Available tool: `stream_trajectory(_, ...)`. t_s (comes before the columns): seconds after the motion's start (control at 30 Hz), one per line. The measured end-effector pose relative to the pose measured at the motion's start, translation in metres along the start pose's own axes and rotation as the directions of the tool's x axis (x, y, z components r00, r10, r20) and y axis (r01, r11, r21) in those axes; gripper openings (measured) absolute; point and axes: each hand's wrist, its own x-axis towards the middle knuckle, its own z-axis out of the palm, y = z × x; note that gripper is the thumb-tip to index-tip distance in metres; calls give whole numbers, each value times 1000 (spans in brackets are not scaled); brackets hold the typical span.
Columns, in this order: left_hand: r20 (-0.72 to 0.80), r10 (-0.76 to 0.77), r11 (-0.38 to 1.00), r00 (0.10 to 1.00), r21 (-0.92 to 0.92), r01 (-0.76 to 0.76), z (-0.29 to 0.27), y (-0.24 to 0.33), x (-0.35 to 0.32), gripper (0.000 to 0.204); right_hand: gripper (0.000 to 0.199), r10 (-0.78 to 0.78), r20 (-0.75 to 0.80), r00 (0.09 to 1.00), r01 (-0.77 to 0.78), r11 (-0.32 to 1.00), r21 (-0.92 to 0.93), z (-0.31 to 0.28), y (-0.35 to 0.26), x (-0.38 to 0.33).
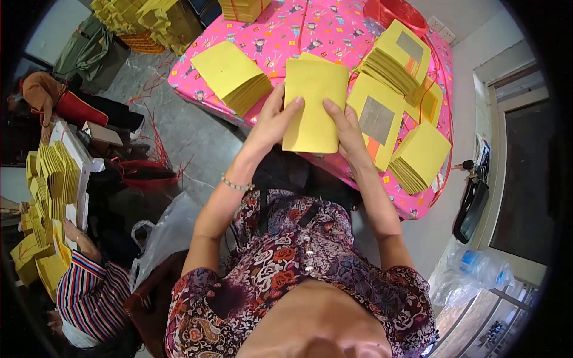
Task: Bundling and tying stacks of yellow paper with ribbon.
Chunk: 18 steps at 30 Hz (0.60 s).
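Floral cloth of the person's blouse (286, 268) fills the bottom of the view, and two bare forearms rise from it toward a table under a pink patterned cover (334, 30).

On that cover lie five heaps of yellow paper: one stack at the left (230, 74), one tall fanned stack at the upper right (394, 59), one at the right edge (421, 158), one at the far edge (242, 9), and one loose pile of sheets showing a silver square and an orange strip (379, 119). One red basket (397, 12) sits at the far right corner.

Between the two hands is a thin sheaf of yellow paper (313, 104), held upright just above the near edge of the table. It is plain, tall and rectangular, its top edge slightly uneven where sheets overlap. The left hand (271, 122) grasps its left edge, thumb on the face. The right hand (346, 128) grasps its right edge the same way.

At the far left, one other person in a striped sleeve (89, 292) sits beside rows of folded yellow paper (51, 185). One bead bracelet (236, 185) circles the left wrist.
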Motion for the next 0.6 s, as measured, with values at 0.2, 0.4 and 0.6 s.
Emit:
stream_trajectory(0.2,57,-78,993,995,-86,83,0,4,8,41,41,34,-42,999,-33,999,26,1,1,13)
stream_trajectory(0.4,77,-124,978,989,-160,135,-2,-1,11,41,42,50,-75,996,-50,999,1,2,2,11)
stream_trajectory(0.6,72,-187,962,980,-191,197,-3,-3,12,40,42,65,-95,993,-64,998,16,2,3,10)
